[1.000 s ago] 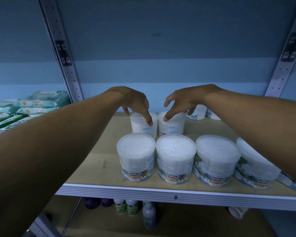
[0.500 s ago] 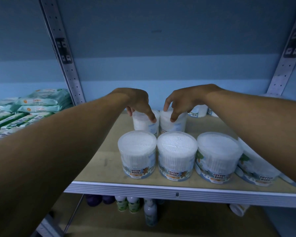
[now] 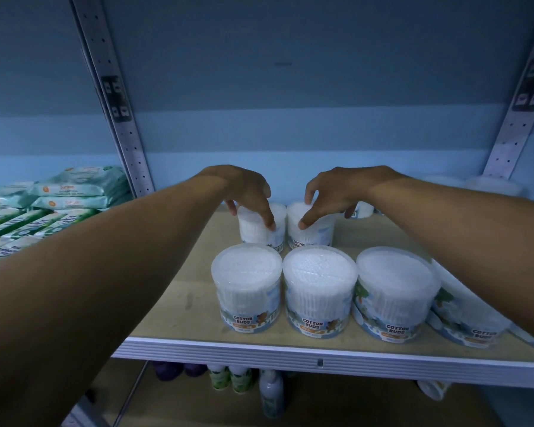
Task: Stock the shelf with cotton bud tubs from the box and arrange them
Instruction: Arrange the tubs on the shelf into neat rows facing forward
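Both your arms are out over the shelf [image 3: 179, 291]. Your left hand [image 3: 244, 192] sits on top of the back-left tub [image 3: 259, 228], fingers [image 3: 267, 215] curled down over its lid and side, gripping it. Your right hand [image 3: 330, 192] does the same on the back-right tub [image 3: 315, 231], thumb pressed on the front wall, other fingers draped over the lid. Those two tubs stand upright, touching side by side, in a 2nd row behind the front one.

Front row, along the shelf's front edge: four tubs w/ "COTTON BUDS" labels facing you. The far-left front tub [image 3: 247, 291] touches the second front tub [image 3: 319, 294]; the third front tub [image 3: 395, 297] is just beside that; the fourth front tub [image 3: 469, 315] is partly hidden under your right forearm. The 2nd row sits just behind the first two.

More tubs by the back edge on the right, partly hidden behind your right hand and arm. Left of the upright post [image 3: 114, 97], stacked wipe packs [image 3: 74, 192] on the next bay. Below the shelf's front edge, small bottles [image 3: 232, 379] on the lower level, too dim to read.
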Demonstrator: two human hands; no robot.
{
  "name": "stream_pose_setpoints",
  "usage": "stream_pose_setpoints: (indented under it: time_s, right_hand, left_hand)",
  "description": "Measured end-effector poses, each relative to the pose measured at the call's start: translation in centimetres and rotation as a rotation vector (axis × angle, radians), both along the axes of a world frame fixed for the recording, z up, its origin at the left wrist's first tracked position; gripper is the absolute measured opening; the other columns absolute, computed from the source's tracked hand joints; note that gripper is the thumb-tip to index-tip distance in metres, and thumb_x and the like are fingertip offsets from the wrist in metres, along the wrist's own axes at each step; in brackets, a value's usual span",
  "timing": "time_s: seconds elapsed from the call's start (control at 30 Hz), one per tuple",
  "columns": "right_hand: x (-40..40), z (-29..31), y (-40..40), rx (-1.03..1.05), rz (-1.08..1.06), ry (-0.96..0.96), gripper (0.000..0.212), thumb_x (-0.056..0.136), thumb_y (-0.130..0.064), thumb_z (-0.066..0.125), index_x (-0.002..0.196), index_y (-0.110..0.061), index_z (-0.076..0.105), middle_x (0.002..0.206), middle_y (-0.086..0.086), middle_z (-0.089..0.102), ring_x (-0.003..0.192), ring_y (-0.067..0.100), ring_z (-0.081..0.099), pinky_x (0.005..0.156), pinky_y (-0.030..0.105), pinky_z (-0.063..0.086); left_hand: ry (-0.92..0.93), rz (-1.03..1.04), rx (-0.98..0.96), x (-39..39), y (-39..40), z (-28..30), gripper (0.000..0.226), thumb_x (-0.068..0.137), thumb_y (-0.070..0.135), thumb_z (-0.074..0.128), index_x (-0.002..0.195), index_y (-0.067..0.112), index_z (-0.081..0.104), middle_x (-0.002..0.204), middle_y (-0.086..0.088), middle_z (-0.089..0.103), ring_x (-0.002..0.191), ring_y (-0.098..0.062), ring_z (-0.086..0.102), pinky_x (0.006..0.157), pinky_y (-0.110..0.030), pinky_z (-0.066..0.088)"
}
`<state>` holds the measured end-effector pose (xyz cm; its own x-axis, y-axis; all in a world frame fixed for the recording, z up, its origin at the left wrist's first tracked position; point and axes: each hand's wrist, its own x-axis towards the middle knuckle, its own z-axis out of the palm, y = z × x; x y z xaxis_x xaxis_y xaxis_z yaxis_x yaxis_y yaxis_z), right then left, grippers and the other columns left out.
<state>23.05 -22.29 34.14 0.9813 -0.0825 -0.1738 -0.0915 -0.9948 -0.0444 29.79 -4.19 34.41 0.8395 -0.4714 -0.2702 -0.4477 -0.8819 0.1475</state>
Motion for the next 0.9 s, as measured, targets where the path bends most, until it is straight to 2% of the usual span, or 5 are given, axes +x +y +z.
stream_pose_setpoints:
  time_s: [0.23,0.33,0.63,0.83,0.9]
  right_hand:
    - [0.4,0.0,-0.2,0.012,0.008,-0.028,0.060,0.068,-0.061,0.082,0.118,-0.034,0.062,0.127,-0.006,0.054,0.074,0.018,0.071,0.083,0.035,0.057]
    - [1.0,-0.3,-0.6,0.041,0.013,-0.031,0.059,0.068,-0.056,0.084,0.119,-0.034,0.063,0.133,-0.005,0.052,0.080,0.019,0.070,0.084,0.037,0.058]
    - [1.2,-0.5,-1.0,0.103,0.035,-0.021,0.055,0.068,-0.049,0.086,0.116,-0.038,0.062,0.135,-0.005,0.049,0.099,0.023,0.066,0.087,0.037,0.058]
    - [0.6,-0.1,-1.0,0.094,0.039,-0.031,0.067,0.072,-0.058,0.079,0.131,-0.039,0.053,0.141,-0.006,0.047,0.116,0.026,0.059,0.095,0.037,0.052]
    - [0.5,-0.1,-0.8,0.094,0.032,-0.053,0.069,0.074,-0.064,0.075,0.133,-0.037,0.052,0.143,-0.007,0.046,0.119,0.025,0.055,0.093,0.035,0.051]
  left_hand:
    - [-0.046,-0.011,-0.005,0.4,-0.4,-0.2,0.089,0.069,0.055,0.083,0.142,0.019,0.048,0.133,0.000,0.055,0.095,-0.024,0.066,0.087,-0.033,0.058]
    - [-0.080,-0.011,0.022,0.6,-0.5,-0.3,0.084,0.070,0.059,0.080,0.138,0.018,0.052,0.129,-0.002,0.056,0.080,-0.021,0.067,0.082,-0.029,0.057]
    - [-0.120,-0.022,-0.003,0.8,-0.7,-0.6,0.081,0.073,0.057,0.078,0.137,0.013,0.053,0.125,-0.004,0.060,0.071,-0.015,0.060,0.077,-0.029,0.057]
    - [-0.166,-0.021,0.017,1.3,-0.5,-1.0,0.092,0.073,0.067,0.072,0.145,0.018,0.043,0.142,-0.002,0.051,0.121,-0.027,0.056,0.093,-0.033,0.047]
    - [-0.150,-0.017,0.004,1.5,-0.4,-1.0,0.096,0.073,0.067,0.072,0.148,0.019,0.038,0.146,-0.001,0.048,0.126,-0.027,0.053,0.098,-0.034,0.046]
